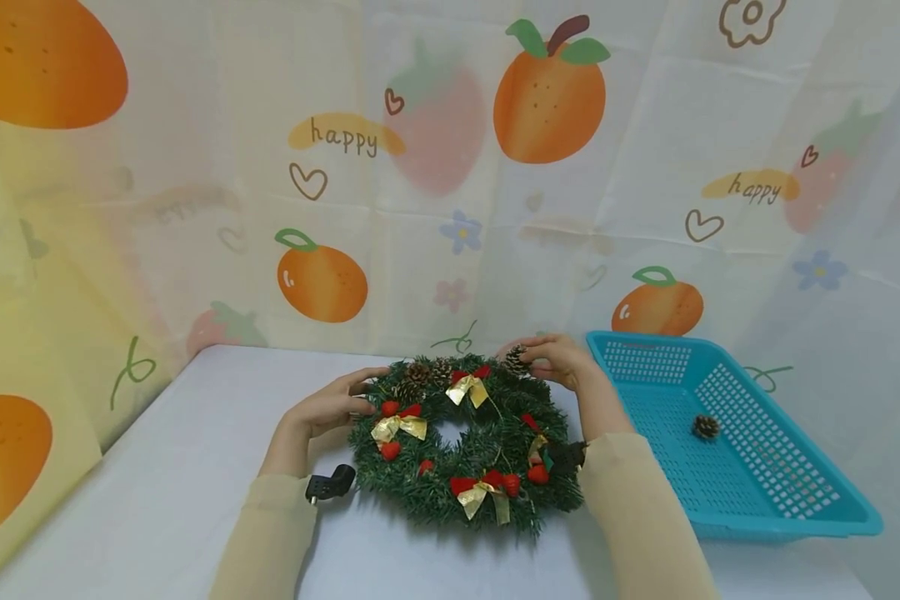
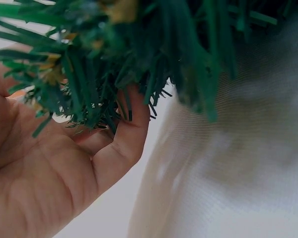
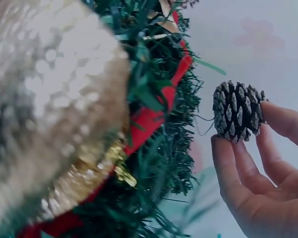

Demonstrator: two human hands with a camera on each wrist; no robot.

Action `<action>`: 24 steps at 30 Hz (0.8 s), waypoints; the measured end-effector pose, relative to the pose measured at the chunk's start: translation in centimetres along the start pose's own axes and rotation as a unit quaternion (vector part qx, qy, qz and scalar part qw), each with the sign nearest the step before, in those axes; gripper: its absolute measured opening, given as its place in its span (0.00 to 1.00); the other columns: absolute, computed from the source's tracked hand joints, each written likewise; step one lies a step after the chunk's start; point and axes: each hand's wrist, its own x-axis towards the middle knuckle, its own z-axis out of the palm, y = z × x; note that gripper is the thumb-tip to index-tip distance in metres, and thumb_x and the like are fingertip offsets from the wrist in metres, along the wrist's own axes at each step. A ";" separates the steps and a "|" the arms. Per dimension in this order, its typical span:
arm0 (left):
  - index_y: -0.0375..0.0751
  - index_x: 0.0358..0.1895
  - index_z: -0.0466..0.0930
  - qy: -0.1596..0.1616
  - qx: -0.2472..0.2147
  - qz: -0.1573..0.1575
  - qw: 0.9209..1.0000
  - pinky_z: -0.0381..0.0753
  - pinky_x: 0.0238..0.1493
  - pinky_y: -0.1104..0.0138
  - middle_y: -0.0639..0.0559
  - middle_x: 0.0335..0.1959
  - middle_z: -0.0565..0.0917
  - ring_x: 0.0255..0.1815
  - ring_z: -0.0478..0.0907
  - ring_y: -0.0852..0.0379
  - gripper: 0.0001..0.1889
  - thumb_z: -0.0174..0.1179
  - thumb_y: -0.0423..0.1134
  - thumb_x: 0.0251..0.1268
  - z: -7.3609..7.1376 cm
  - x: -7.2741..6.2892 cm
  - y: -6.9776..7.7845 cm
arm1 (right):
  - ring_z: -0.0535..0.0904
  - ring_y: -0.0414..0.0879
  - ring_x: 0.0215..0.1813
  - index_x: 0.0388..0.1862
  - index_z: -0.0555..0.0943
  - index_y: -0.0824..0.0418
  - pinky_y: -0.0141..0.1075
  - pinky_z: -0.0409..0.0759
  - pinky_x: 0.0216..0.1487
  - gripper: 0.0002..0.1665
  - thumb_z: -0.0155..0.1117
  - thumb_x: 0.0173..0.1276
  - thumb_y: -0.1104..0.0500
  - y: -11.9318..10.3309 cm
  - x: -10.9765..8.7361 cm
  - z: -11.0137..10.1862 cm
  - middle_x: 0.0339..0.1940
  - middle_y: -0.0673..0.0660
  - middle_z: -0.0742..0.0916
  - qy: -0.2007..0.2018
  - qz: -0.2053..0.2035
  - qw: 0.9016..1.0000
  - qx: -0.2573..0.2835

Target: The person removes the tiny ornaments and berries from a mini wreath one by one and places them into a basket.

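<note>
A green wreath (image 1: 450, 492) with red and gold bows, red berries and several pine cones lies on the white table. At its left edge my left hand (image 1: 330, 404) grips the branches, and the left wrist view shows curled fingers (image 2: 131, 131) partly hidden under the needles. My right hand (image 1: 558, 360) is over the wreath's far right side and pinches a pine cone (image 3: 237, 111) between thumb and fingertips. In the right wrist view that cone is beside the greenery, with a thin wire trailing from it. A gold bow (image 3: 54, 99) fills the left of that view.
A blue plastic basket (image 1: 776, 442) stands at the right, with one pine cone (image 1: 706, 427) lying in it. Behind the table (image 1: 187, 467) hangs a cloth curtain (image 1: 435, 250) printed with fruit. Black camera mounts (image 1: 332, 482) are strapped at the wrists.
</note>
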 end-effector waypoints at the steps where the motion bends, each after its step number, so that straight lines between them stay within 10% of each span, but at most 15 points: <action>1: 0.52 0.79 0.53 0.000 0.000 0.001 1.000 0.74 0.46 0.62 0.35 0.82 0.42 0.76 0.55 0.35 0.39 0.56 0.32 0.65 0.0 0.0 0.0 | 0.54 0.66 0.80 0.76 0.60 0.68 0.48 0.66 0.75 0.34 0.54 0.73 0.66 -0.1 0.0 -0.1 0.82 0.67 0.53 -0.001 -0.003 1.000 0.003; 18: 0.53 0.79 0.54 0.005 0.001 -0.004 1.000 0.74 0.53 0.60 0.37 0.82 0.43 0.72 0.62 0.35 0.39 0.57 0.32 0.64 -0.2 -0.1 -0.2 | 0.60 0.62 0.77 0.77 0.59 0.67 0.47 0.64 0.76 0.35 0.54 0.72 0.66 -1.3 -1.2 -2.0 0.80 0.66 0.57 0.016 -0.035 0.999 0.027; 24: 0.53 0.79 0.54 0.001 0.001 -0.001 1.000 0.74 0.54 0.60 0.37 0.82 0.42 0.77 0.55 0.32 0.39 0.57 0.33 0.64 -0.1 -0.1 -0.2 | 0.75 0.50 0.63 0.77 0.59 0.66 0.31 0.79 0.59 0.36 0.55 0.73 0.64 -1.5 -2.1 -3.5 0.77 0.67 0.64 0.021 -0.052 0.998 0.013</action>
